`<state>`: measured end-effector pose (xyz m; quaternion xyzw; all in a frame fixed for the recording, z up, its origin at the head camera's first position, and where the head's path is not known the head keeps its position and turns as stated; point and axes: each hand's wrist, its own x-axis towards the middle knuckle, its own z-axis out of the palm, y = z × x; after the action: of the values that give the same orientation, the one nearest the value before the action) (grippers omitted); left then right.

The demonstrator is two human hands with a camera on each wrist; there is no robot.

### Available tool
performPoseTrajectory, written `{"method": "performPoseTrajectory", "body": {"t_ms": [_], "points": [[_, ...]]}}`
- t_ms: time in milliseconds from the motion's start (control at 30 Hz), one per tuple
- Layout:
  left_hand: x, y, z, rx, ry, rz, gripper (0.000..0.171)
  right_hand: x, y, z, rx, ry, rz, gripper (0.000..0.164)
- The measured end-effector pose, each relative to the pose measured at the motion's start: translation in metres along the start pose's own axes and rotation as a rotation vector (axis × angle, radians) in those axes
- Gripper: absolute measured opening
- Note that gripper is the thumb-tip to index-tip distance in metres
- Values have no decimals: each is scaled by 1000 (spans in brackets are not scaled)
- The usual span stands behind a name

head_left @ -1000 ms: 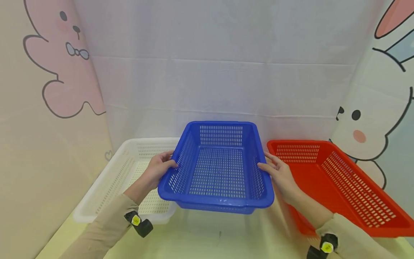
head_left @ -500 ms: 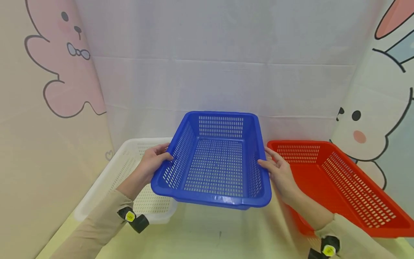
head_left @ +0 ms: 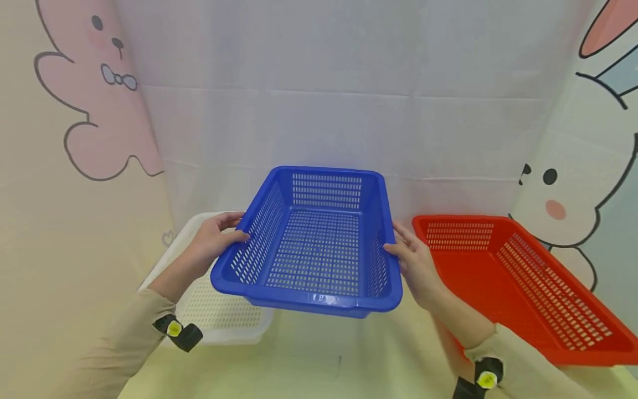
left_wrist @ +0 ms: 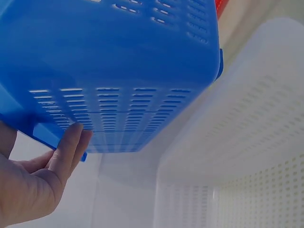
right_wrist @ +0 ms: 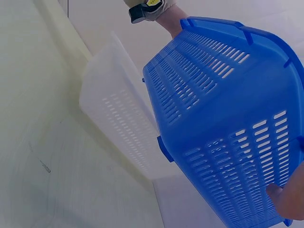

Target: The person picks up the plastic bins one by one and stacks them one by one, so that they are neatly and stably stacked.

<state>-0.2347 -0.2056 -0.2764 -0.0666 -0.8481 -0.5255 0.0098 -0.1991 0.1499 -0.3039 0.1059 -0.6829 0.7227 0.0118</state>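
Note:
Both hands hold a blue plastic basket (head_left: pixel 319 249) up above the table, its near rim tilted toward me and its slotted floor bare. My left hand (head_left: pixel 211 241) grips the left rim, thumb over the edge; in the left wrist view its fingers (left_wrist: pixel 71 147) lie against the outer slotted wall. On the opposite rim, my right hand (head_left: pixel 416 266) pinches with the thumb inside and the fingers outside. The blue basket partly covers a white basket (head_left: pixel 219 335) standing on the left. In the right wrist view, the right hand (right_wrist: pixel 290 194) shows only at the edge.
On the right stands a larger red basket (head_left: pixel 478 277), close to my right forearm. The pale yellow table (head_left: pixel 309 360) lies below. A white cloth wall (head_left: pixel 339 133) rises behind, with cartoon figures on the side walls.
The blue basket has risen and shifted left, with both hands moving along on its rims. It now covers more of the white basket. The white and red baskets have stayed put.

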Motion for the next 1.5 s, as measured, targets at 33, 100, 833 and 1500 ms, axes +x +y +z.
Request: {"method": "performPoseTrajectory", "body": {"t_ms": [33,100,833,1500], "points": [[0,-1,-4,22,-1,10,58,1,1,2,-6,-6,-12,56],[-2,-3,-13,61,-5,24,60,3,2,7,-22,-21,-46,56],[-22,-30,-78,329,-29,92,61,16,7,71,-25,-49,-118,64],[-30,-49,-123,439,35,83,64,32,16,107,9,-177,-236,70]]}}
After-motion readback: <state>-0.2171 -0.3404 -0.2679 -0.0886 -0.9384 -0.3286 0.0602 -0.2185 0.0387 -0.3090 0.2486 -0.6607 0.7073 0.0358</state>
